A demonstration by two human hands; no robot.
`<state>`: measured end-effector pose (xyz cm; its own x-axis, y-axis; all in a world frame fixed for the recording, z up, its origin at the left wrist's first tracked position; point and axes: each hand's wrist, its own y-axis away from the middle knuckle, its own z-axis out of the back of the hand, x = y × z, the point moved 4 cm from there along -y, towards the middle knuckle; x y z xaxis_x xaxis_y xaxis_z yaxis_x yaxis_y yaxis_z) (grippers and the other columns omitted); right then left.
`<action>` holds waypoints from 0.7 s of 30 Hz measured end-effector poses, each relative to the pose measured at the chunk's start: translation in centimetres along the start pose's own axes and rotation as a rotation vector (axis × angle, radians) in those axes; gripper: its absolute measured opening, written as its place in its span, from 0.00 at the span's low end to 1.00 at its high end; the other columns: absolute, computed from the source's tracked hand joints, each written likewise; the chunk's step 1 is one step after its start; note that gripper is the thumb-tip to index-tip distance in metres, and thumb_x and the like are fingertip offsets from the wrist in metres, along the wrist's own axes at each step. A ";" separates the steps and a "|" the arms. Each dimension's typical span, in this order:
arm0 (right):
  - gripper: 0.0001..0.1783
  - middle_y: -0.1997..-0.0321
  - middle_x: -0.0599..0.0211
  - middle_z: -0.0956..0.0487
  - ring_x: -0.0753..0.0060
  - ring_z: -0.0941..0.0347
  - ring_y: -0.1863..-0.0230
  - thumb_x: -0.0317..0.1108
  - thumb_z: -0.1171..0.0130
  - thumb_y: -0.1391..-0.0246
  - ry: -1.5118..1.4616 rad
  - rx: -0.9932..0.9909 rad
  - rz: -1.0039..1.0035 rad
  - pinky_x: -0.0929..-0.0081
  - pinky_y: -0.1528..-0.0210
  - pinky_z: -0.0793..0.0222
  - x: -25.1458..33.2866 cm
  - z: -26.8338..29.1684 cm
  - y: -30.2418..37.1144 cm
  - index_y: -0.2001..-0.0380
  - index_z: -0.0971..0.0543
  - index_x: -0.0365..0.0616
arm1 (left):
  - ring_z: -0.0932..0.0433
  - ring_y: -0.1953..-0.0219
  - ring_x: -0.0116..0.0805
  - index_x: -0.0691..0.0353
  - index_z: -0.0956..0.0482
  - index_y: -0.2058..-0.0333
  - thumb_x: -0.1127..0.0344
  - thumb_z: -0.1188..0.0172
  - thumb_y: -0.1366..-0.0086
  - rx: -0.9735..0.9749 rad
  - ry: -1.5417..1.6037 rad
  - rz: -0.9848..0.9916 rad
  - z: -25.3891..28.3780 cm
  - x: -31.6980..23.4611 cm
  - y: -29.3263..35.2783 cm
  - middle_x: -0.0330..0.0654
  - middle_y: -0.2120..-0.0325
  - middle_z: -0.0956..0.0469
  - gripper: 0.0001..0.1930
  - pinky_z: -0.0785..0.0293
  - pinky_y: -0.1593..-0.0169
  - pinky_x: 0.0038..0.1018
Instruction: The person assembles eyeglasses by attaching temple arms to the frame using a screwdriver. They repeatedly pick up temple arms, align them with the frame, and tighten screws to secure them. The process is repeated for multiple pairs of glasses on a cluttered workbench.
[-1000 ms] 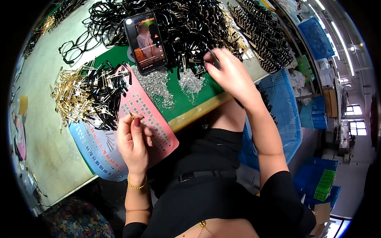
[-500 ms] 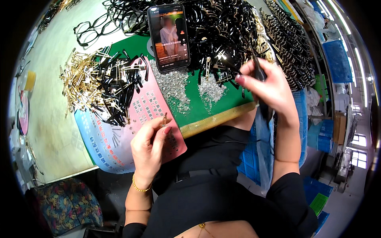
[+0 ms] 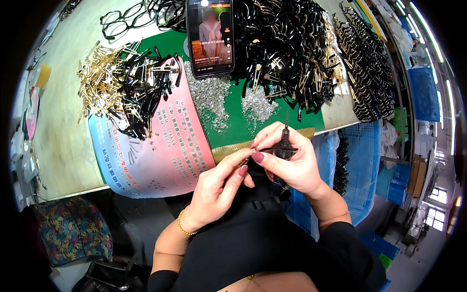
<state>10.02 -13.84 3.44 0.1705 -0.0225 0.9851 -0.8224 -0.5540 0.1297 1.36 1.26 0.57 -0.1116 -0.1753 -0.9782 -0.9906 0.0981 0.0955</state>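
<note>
In front of my body the two hands meet at their fingertips. My left hand [image 3: 216, 187] is closed in a pinch, and the small piece in it is mostly hidden by the fingers. My right hand [image 3: 296, 165] is wrapped round a black screwdriver [image 3: 285, 140], its thin bit pointing up and away from me. A dark slender piece, perhaps a glasses temple, lies across that grip; I cannot tell which fingers bear it. Beyond the hands are two piles of tiny silver screws [image 3: 209, 100] on a green mat [image 3: 306, 117].
A phone [image 3: 211, 39] stands behind the screws. Gold and black glasses temples [image 3: 121, 82] lie heaped on a pink and blue printed sheet [image 3: 160, 165]. Black glasses parts [image 3: 287, 44] fill the back right, with glasses frames [image 3: 119, 22] at back left. Blue crates [image 3: 360, 165] stand at right.
My right hand has come down and left from the black pile, bringing a dark piece. My left hand has moved right, and their fingertips now meet. The view has shifted slightly.
</note>
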 end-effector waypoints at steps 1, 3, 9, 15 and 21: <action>0.07 0.57 0.63 0.24 0.85 0.29 0.77 0.21 0.35 0.41 -0.005 -0.031 -0.012 0.86 0.79 0.31 0.0 0.4 0.2 0.61 0.24 0.38 | 0.17 0.67 0.28 0.66 0.28 0.37 0.77 0.49 0.26 0.012 0.000 0.014 -0.3 0.4 0.0 0.45 0.63 0.17 0.20 0.21 0.59 0.24; 0.06 0.57 0.66 0.22 0.88 0.29 0.77 0.24 0.34 0.40 -0.015 -0.092 -0.035 0.87 0.79 0.34 0.4 1.3 0.6 0.61 0.22 0.38 | 0.17 0.68 0.28 0.66 0.28 0.37 0.77 0.49 0.26 0.015 -0.034 0.020 -0.6 0.0 -0.3 0.45 0.64 0.17 0.20 0.21 0.60 0.24; 0.07 0.68 0.71 0.21 0.87 0.29 0.79 0.27 0.34 0.38 -0.054 -0.042 -0.139 0.87 0.79 0.34 0.7 2.2 0.6 0.60 0.23 0.39 | 0.16 0.69 0.29 0.64 0.27 0.37 0.79 0.48 0.28 0.016 -0.108 -0.029 -1.0 -0.4 -1.2 0.44 0.68 0.17 0.21 0.20 0.62 0.26; 0.08 0.71 0.74 0.22 0.90 0.31 0.79 0.29 0.33 0.39 -0.089 0.016 -0.293 0.88 0.79 0.35 0.1 2.3 0.2 0.61 0.23 0.39 | 0.16 0.71 0.36 0.64 0.26 0.39 0.80 0.44 0.32 0.028 -0.314 -0.161 -0.5 0.2 -1.0 0.48 0.69 0.17 0.23 0.20 0.64 0.29; 0.07 0.73 0.76 0.23 0.91 0.32 0.80 0.28 0.33 0.39 -0.004 0.040 -0.195 0.88 0.80 0.37 -0.3 1.5 0.8 0.64 0.23 0.40 | 0.18 0.76 0.38 0.65 0.22 0.46 0.80 0.40 0.36 -0.048 -0.450 -0.289 -0.5 0.0 -1.3 0.44 0.76 0.20 0.19 0.23 0.70 0.31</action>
<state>10.16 -15.56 3.12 0.3263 0.0853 0.9414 -0.7513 -0.5810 0.3131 2.60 0.64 0.54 0.2008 0.2499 -0.9472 -0.9796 0.0612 -0.1915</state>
